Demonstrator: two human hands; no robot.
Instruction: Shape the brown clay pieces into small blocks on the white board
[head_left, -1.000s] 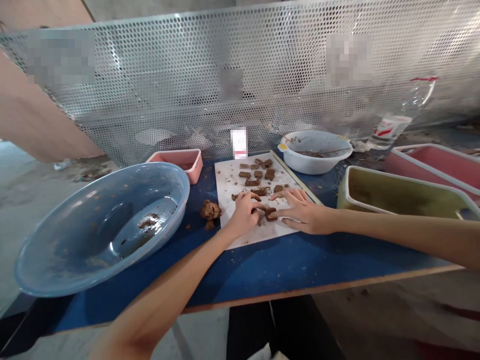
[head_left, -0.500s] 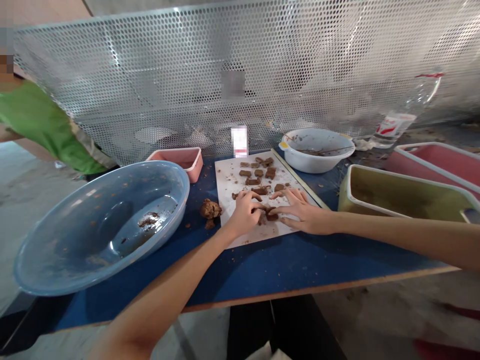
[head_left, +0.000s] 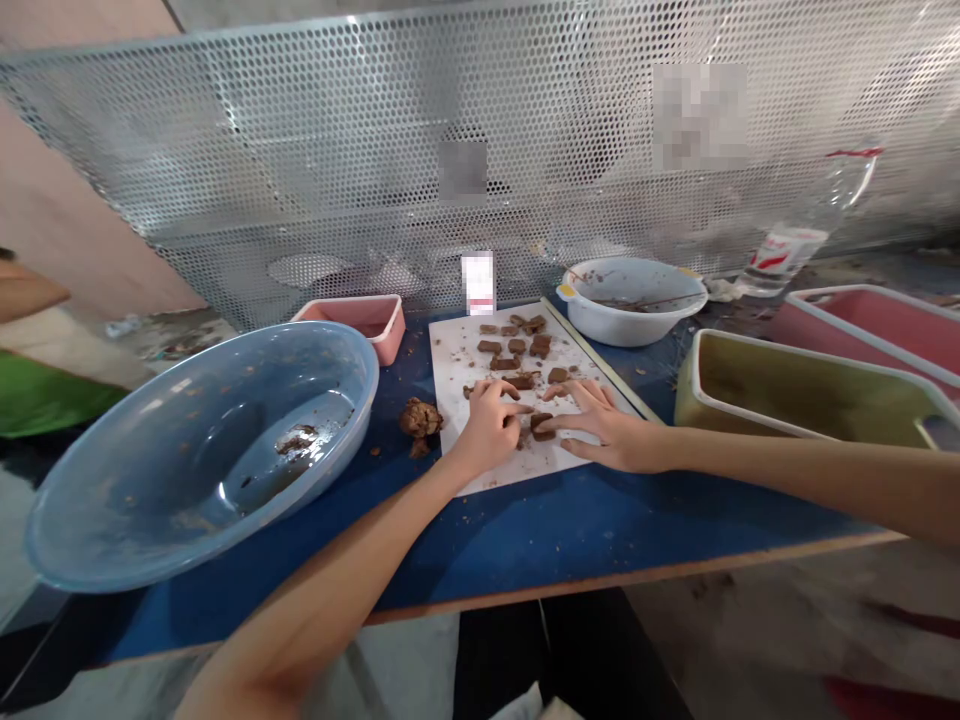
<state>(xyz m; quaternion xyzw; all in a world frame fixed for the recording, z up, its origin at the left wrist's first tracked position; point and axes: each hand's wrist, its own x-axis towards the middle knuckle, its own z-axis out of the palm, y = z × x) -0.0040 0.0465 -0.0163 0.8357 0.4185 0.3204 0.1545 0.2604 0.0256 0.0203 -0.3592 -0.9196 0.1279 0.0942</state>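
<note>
A white board (head_left: 480, 460) lies on the blue table (head_left: 525, 540) with several small brown clay pieces (head_left: 517, 350) on it. My left hand (head_left: 487, 425) rests on the board with its fingers curled and pinched against a small brown clay piece (head_left: 541, 424). My right hand (head_left: 607, 420) lies on the board with its fingers stretched out, the fingertips pressing the same piece from the right. A brown clay lump (head_left: 420, 418) sits on the table just left of the board.
A big blue basin (head_left: 97, 520) stands at the left, a pink tub (head_left: 386, 335) behind it. A white bowl (head_left: 600, 325), a yellow-green tray (head_left: 810, 420), a pink tray (head_left: 885, 340) and a plastic bottle (head_left: 795, 240) are at the right. A perforated metal screen (head_left: 300, 150) backs the table. A person in green (head_left: 45, 400) is at far left.
Both hands stay on the same clay piece, with only slight finger shifts. The person in green at the left has moved lower and further left.
</note>
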